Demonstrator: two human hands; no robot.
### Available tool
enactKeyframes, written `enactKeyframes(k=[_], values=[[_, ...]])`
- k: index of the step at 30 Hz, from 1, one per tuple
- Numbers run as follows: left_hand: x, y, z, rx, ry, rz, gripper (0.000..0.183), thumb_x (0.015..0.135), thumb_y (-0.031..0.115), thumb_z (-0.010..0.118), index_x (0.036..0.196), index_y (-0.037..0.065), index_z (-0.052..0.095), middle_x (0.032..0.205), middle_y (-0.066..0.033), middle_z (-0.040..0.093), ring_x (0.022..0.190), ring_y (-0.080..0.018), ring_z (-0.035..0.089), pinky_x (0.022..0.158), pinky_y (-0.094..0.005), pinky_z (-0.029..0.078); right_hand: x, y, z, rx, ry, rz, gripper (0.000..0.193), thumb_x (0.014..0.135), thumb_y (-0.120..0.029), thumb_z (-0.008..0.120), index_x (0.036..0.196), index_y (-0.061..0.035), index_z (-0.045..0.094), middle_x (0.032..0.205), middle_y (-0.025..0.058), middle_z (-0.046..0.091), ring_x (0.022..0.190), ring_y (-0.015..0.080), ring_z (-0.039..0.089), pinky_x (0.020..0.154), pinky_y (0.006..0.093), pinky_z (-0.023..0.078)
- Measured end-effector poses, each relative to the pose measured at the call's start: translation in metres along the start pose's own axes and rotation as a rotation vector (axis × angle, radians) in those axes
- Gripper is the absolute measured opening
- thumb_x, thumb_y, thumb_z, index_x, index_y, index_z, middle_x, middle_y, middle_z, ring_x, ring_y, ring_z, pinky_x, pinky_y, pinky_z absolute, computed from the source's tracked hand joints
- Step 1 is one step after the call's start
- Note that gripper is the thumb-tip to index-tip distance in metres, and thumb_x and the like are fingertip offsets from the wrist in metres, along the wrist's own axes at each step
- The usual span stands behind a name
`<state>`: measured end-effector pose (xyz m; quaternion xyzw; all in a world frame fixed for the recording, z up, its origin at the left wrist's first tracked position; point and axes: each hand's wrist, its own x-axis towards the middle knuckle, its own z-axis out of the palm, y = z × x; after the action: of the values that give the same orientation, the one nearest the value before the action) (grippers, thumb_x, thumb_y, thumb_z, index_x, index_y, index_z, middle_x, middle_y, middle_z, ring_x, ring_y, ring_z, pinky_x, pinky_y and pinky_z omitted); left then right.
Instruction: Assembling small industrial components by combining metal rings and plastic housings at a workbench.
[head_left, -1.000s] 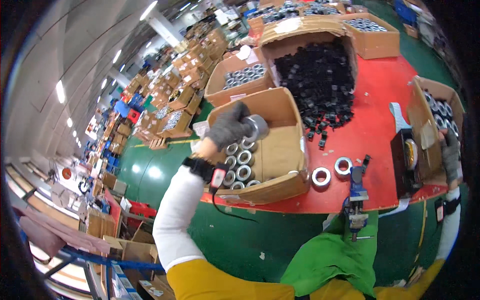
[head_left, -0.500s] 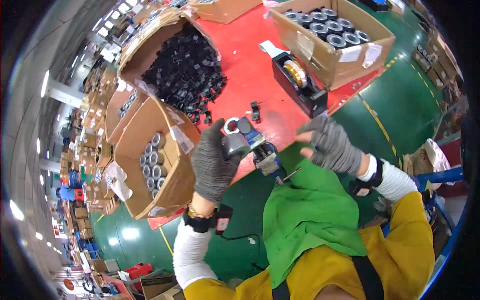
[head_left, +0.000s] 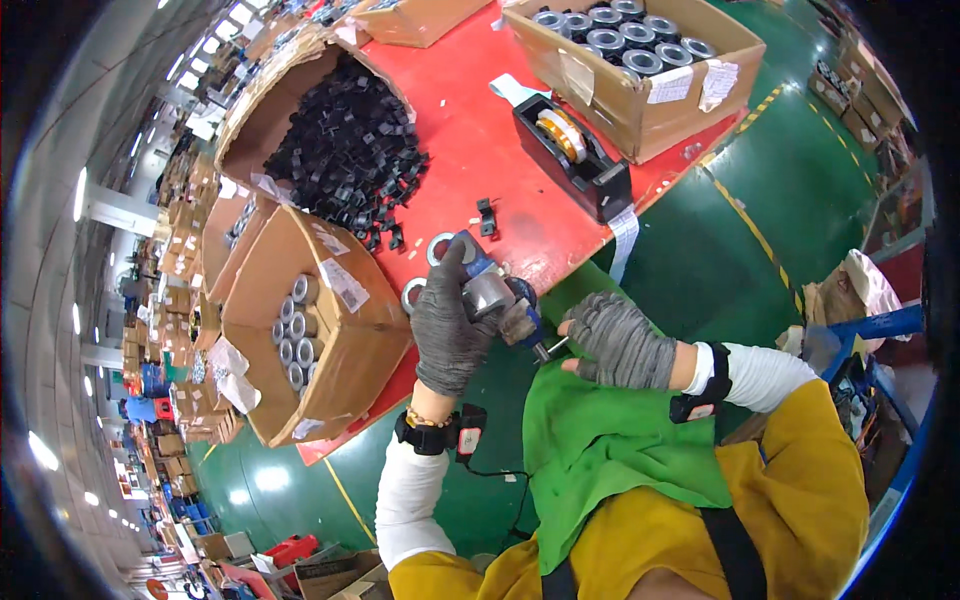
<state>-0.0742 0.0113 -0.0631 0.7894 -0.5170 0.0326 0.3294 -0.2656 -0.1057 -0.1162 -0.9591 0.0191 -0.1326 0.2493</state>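
My left hand [head_left: 447, 325], in a grey work glove, is closed around a short silver metal cylinder [head_left: 488, 296] and holds it at the jaws of a small blue bench vise [head_left: 522, 322]. The vise sits at the near edge of the red table [head_left: 470, 130]. My right hand [head_left: 622, 342], gloved with bare fingertips, has its fingers at the thin metal handle bar [head_left: 553, 349] of the vise. Two silver-rimmed rings or tubes stand beside my left hand, the farther ring [head_left: 440, 247] by the vise. Beyond the vise lies a small black clip [head_left: 486, 217].
A carton [head_left: 225, 160] spills many black plastic parts onto the table. Nearer left, another carton [head_left: 370, 350] holds metal cylinders. At far right, a carton [head_left: 640, 120] holds black cylinders with silver rims. A black tape dispenser [head_left: 590, 180] stands near the right edge, a label strip hanging down.
My right hand has come down and left from above the table edge to the vise handle. My left hand has moved the cylinder into the vise area. The view has shifted slightly.
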Motion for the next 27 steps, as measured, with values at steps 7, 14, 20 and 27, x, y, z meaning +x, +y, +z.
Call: enactKeyframes(k=[7,14,20,27], values=[[-0.002,0.008,0.002,-0.084,-0.033,-0.017,0.068,0.065,0.014,0.075,0.124,-0.001,0.044,0.103,-0.0159,0.056,0.095,-0.0283,0.057,0.081,-0.0363,0.047,-0.01,-0.008,0.063,0.41,0.012,0.258,0.036,0.078,-0.029,0.059,0.099,0.0001,0.053,0.087,0.0197,0.058,0.075,0.037,0.056,0.067,0.0434,0.046],[-0.034,0.052,-0.023,0.05,0.124,0.129,0.06,0.066,0.009,0.071,0.122,0.002,0.047,0.108,-0.0143,0.055,0.109,-0.0313,0.048,0.09,-0.0405,0.04,-0.043,0.088,0.089,1.049,0.459,0.602,0.032,0.077,-0.024,0.064,0.097,-0.0026,0.051,0.078,0.0066,0.054,0.068,0.0203,0.056,0.065,0.0305,0.048],[-0.066,0.098,0.045,-0.513,-0.352,0.093,0.047,0.073,0.008,0.067,0.117,0.002,0.05,0.108,-0.0145,0.056,0.1,-0.0289,0.055,0.088,-0.0366,0.043,-0.042,0.155,0.061,0.606,0.689,0.722,0.041,0.074,-0.005,0.062,0.112,-0.0038,0.048,0.096,0.0069,0.06,0.086,0.0152,0.057,0.076,0.0298,0.046],[-0.067,0.055,0.18,-0.415,-0.249,-0.171,0.058,0.073,0.021,0.072,0.12,0.0,0.047,0.11,-0.0169,0.056,0.102,-0.0291,0.055,0.09,-0.0364,0.043,-0.073,0.133,0.039,0.994,0.407,0.792,0.048,0.079,0.002,0.053,0.125,0.0028,0.037,0.101,0.0132,0.059,0.091,0.0194,0.057,0.077,0.029,0.048]])
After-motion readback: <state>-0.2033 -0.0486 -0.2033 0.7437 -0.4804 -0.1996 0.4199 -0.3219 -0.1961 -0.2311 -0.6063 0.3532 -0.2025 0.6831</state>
